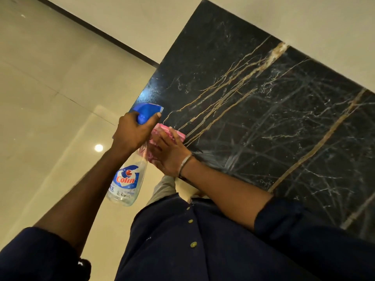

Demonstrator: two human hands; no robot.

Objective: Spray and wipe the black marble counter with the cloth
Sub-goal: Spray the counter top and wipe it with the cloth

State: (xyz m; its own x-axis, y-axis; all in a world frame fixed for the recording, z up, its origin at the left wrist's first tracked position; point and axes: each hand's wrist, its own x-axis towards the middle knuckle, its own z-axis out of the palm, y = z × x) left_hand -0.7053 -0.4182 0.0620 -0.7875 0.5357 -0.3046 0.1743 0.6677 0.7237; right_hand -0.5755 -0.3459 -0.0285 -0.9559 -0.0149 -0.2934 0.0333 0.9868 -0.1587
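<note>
Our left hand (133, 133) grips the spray bottle (127, 183) by its neck, finger on the trigger, aiming at the table's near left corner. Just beyond, our right hand (168, 155) presses flat on the pink cloth (172, 133), likely ready to wipe the streaked black table (263, 118). Pale floor (50, 98) lies left.

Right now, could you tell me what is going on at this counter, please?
A person is cleaning the black marble counter. Their left hand grips a Colin spray bottle by its blue trigger head, with the nozzle pointing toward the counter. Their right hand presses a pink cloth onto the marble right beside the bottle. Pale smears and droplets show across the stone, so part of it looks sprayed or wiped.
</note>
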